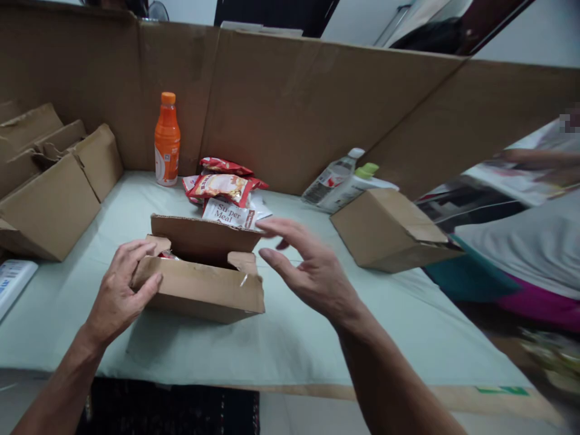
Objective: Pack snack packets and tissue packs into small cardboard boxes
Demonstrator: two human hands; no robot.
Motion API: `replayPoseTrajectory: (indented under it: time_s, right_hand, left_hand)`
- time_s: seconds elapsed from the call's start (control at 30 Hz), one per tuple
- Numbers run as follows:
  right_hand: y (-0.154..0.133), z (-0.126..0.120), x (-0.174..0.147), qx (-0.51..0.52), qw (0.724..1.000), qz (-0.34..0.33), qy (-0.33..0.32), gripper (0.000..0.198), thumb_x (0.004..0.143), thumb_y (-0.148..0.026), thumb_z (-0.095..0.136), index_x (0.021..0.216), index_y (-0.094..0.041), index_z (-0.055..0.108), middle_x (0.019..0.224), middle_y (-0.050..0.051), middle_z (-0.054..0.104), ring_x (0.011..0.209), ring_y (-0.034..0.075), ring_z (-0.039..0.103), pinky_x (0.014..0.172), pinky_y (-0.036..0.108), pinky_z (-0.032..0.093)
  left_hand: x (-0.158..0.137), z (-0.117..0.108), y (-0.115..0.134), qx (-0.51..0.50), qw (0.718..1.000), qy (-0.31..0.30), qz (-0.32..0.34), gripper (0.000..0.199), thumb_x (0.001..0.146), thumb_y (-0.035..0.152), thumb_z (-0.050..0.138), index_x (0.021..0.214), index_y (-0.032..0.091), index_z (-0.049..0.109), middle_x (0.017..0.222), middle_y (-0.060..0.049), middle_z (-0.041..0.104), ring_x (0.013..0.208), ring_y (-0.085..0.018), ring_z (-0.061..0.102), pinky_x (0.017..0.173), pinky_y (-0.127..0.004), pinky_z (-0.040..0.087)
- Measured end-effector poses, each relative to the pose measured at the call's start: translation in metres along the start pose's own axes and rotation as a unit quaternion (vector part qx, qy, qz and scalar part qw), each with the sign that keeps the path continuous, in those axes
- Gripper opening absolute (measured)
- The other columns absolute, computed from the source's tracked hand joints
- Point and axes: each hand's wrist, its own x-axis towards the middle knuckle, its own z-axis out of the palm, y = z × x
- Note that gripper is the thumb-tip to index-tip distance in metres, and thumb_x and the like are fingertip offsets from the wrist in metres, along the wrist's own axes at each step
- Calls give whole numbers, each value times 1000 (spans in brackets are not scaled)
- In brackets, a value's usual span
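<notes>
Far left of the open box: one white-and-blue flat pack, cut by the frame edge, its lettering not legible. Above it, tall brown cardboard cartons with flaps up, overlapping; exact count unclear.

Left hand holds the open box at its left end, thumb on the front panel, fingers over the left flap.

Landmark, mid-table on pale green cloth: one small, oblong, brown cardboard open box. Back flap upright, short side flaps raised, plain front, pale glossy strip near the right corner. A bit of red shows inside, at left.

Behind the box, to its left: one orange plastic bottle, orange cap, white label patch with a square code. Directly behind: red-and-cream snack packets, two at least, heaped; in front of them a white sachet reading "Su-per Meal".

Right hand just beside the box's right end, thumb and fingers spread wide; fingertip contact with the back flap cannot be told.

Right of the box, farther back: one clear bottle, white cap, tilted; one white bottle with green cap, leaning; one closed brown carton. Far right, one blurred person in a grey top.
</notes>
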Motion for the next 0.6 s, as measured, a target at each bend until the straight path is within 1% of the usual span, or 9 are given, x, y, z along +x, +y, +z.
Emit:
replayPoseTrajectory:
  time_s: [0.03,0.07,0.1,0.13,0.2,0.3,0.43,0.5,0.6]
  right_hand:
    - [-3,5,0,-23,1000,-21,6,41,101,-40,57,139,-26,63,142,12,65,130,28,61,101,46,55]
    - [-6,11,-1,-42,998,-49,-15,47,101,-44,57,144,-25,59,147,13,61,136,30,56,106,49,52]
    - [-9,16,-4,-60,994,-77,-56,50,102,-46,56,146,-23,57,149,14,60,138,32,55,108,52,49]
    - [-11,21,-8,-77,987,-101,-102,53,102,-49,54,148,-22,56,150,16,59,138,33,55,109,54,48]
    - [-13,28,-17,-109,970,-131,-171,58,103,-52,52,150,-19,53,151,18,58,137,35,55,109,56,48]
    - [-13,27,-25,-148,956,-149,-207,71,100,-61,53,157,-19,44,157,18,51,144,37,47,113,58,42]
    - [-11,25,-11,-169,936,-164,-263,92,84,-74,67,160,-28,42,164,18,40,153,44,30,118,66,31]
    - [-12,29,1,-169,928,-155,-295,97,79,-72,74,160,-29,42,167,19,34,153,46,29,117,67,30]
    - [-18,33,14,-162,921,-142,-325,94,80,-61,78,160,-30,41,168,21,30,151,43,32,114,66,33]
  left_hand:
    - [0,1,0,7,1000,9,9,37,99,27,59,136,24,56,141,-11,58,134,-26,57,114,-44,50]
    - [1,1,0,15,1000,15,14,40,99,25,59,139,24,54,149,-13,51,140,-28,52,116,-46,48]
    - [0,2,-1,22,999,17,21,43,99,24,59,142,23,52,156,-14,45,144,-30,48,118,-49,45]
    - [0,3,-2,27,999,8,31,44,99,22,58,143,23,51,159,-15,42,147,-31,45,119,-51,44]
    - [0,6,-6,27,998,-24,60,39,100,19,55,139,22,55,155,-14,49,147,-31,44,119,-53,44]
    - [1,9,-12,16,994,-48,94,28,101,16,50,127,20,61,138,-12,63,141,-30,50,115,-52,49]
    - [6,9,-19,27,993,-41,109,26,101,16,49,123,18,63,135,-13,64,137,-30,53,111,-51,52]
    - [8,7,-22,30,992,-47,117,25,102,16,48,122,19,63,135,-13,64,136,-31,53,110,-52,52]
    - [9,6,-25,28,991,-39,126,25,102,18,47,122,20,63,136,-13,63,137,-34,53,110,-56,50]
